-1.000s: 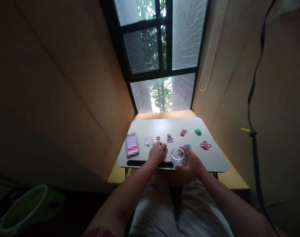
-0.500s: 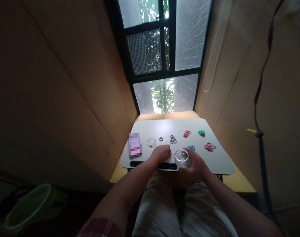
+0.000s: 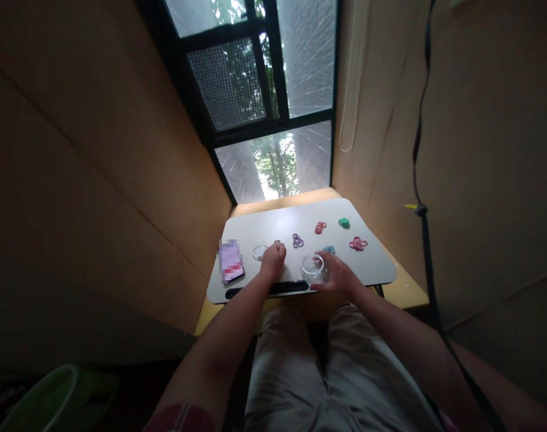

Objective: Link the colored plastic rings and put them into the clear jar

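Note:
My right hand is wrapped round a clear round jar near the front edge of the white table. Closed fingers form my left hand, just right of a clear round lid; what it holds, if anything, is hidden. Behind it a small dark ring partly shows. Purple rings lie between and beyond my hands. Blue rings are just behind my right hand. Farther right lie red rings, green rings and pink rings.
A phone with a blurred screen lies at the table's left. A black strip runs along the front edge. A green basket stands on the floor at left. A dark strap hangs at right.
The view has shifted and tilted. My left hand has moved left, away from the jar and towards the lid and the dark ring. My right hand still holds the jar.

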`<state>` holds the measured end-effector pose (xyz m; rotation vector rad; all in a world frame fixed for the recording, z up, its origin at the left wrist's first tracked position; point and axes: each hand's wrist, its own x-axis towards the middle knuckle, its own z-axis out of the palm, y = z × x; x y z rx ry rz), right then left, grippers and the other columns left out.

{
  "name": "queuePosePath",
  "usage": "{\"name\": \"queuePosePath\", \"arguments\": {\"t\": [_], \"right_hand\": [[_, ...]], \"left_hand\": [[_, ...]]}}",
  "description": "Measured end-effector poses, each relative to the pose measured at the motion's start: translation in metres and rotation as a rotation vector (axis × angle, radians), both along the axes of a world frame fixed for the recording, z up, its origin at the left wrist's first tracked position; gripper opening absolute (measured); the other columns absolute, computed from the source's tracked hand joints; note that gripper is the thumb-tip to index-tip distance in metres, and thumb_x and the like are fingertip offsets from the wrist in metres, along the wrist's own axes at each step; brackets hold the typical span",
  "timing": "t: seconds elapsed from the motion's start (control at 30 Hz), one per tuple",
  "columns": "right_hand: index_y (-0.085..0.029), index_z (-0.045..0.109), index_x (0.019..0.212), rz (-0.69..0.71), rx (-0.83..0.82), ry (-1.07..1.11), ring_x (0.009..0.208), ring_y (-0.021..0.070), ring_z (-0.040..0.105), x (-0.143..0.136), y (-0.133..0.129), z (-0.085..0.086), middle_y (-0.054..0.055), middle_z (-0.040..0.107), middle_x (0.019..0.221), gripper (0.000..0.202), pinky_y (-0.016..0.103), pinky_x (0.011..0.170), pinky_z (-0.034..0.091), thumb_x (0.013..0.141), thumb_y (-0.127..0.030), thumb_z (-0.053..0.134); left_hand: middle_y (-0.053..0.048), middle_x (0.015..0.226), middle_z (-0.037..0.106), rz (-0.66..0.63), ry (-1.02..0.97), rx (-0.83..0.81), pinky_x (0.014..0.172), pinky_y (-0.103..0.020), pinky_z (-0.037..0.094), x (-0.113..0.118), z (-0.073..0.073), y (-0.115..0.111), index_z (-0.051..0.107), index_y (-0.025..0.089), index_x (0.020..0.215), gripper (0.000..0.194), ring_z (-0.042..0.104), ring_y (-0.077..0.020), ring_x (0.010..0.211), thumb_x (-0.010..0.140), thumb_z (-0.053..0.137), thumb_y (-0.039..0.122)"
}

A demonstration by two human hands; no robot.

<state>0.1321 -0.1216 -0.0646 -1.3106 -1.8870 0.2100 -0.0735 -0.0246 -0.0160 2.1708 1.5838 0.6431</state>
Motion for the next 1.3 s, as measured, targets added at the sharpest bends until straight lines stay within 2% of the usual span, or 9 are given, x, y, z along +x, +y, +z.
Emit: {"name": "queuePosePath", "arguments": {"t": [0.13,0.27,0.37,0.57,0.73,0.87,0.97,1.1,1.3], "right_hand": [[-0.018,0.046,0.128,0.004,-0.011,0.015,0.102,0.0305,0.060,0.000,0.000,0.002,0.014,0.062,0.114,0.085,0.045,0.091,0.048,0.056,-0.051,0.080],[-0.017,0.046,0.127,0.007,-0.028,0.019,0.102,0.0304,0.060,-0.001,-0.001,0.003,0.014,0.061,0.114,0.090,0.045,0.091,0.048,0.053,-0.054,0.082],[-0.017,0.046,0.128,-0.001,-0.036,0.023,0.103,0.0307,0.059,-0.001,-0.001,0.003,0.015,0.061,0.115,0.092,0.045,0.091,0.047,0.052,-0.055,0.083],[-0.017,0.046,0.128,-0.003,-0.029,0.023,0.104,0.0307,0.059,0.000,0.000,0.001,0.014,0.061,0.116,0.091,0.045,0.090,0.048,0.052,-0.053,0.083],[-0.019,0.044,0.130,-0.007,-0.027,0.018,0.105,0.0307,0.058,0.000,0.000,-0.001,0.014,0.061,0.116,0.093,0.044,0.091,0.047,0.052,-0.052,0.084],[-0.019,0.044,0.130,-0.018,-0.040,0.029,0.104,0.0303,0.059,0.000,0.000,-0.001,0.013,0.060,0.116,0.093,0.043,0.091,0.047,0.052,-0.052,0.083],[-0.018,0.045,0.128,-0.025,-0.049,0.030,0.103,0.0299,0.059,-0.001,-0.001,0.001,0.014,0.060,0.116,0.093,0.043,0.091,0.047,0.051,-0.054,0.083],[-0.018,0.046,0.127,-0.027,-0.059,0.026,0.102,0.0299,0.059,-0.001,-0.002,0.003,0.013,0.061,0.114,0.093,0.043,0.091,0.047,0.051,-0.056,0.083],[-0.017,0.046,0.128,-0.034,-0.055,0.024,0.102,0.0299,0.059,-0.002,-0.003,0.004,0.014,0.061,0.113,0.093,0.043,0.091,0.047,0.051,-0.055,0.083]], "left_hand": [[0.000,0.066,0.051,0.016,-0.188,-0.078,0.052,-0.021,0.042,0.009,0.010,0.000,0.044,0.018,0.078,0.039,0.049,-0.0108,0.056,0.094,0.012,0.033],[0.002,0.065,0.046,-0.102,-0.492,-0.273,0.046,-0.017,0.037,0.015,0.026,-0.012,0.042,0.019,0.075,0.033,0.043,-0.0077,0.052,0.091,0.027,0.043],[0.002,0.063,0.045,-0.219,-0.553,-0.375,0.043,-0.017,0.034,0.016,0.040,-0.020,0.045,0.018,0.072,0.032,0.039,-0.0073,0.049,0.088,0.034,0.043],[0.004,0.057,0.043,-0.370,-0.372,-0.299,0.045,-0.020,0.033,0.017,0.060,-0.022,0.047,0.018,0.071,0.032,0.036,-0.0074,0.046,0.088,0.039,0.044],[0.002,0.064,0.056,-0.571,-0.034,-0.078,0.059,-0.024,0.039,0.018,0.076,-0.024,0.059,0.018,0.074,0.028,0.049,-0.0117,0.060,0.084,0.052,0.043],[0.000,0.071,0.065,-0.565,0.151,-0.031,0.062,-0.025,0.041,0.020,0.086,-0.028,0.067,0.020,0.083,0.021,0.056,-0.0143,0.063,0.083,0.055,0.036],[0.000,0.077,0.070,-0.593,0.179,-0.026,0.065,-0.024,0.044,0.021,0.087,-0.027,0.070,0.021,0.086,0.019,0.062,-0.0152,0.068,0.084,0.054,0.031],[0.001,0.086,0.074,-0.625,0.184,-0.048,0.074,-0.024,0.048,0.021,0.081,-0.024,0.073,0.024,0.093,0.023,0.066,-0.0157,0.080,0.083,0.052,0.025],[-0.001,0.081,0.074,-0.574,0.258,-0.001,0.068,-0.025,0.045,0.021,0.077,-0.028,0.075,0.024,0.089,0.023,0.064,-0.0163,0.072,0.083,0.055,0.034]]}}
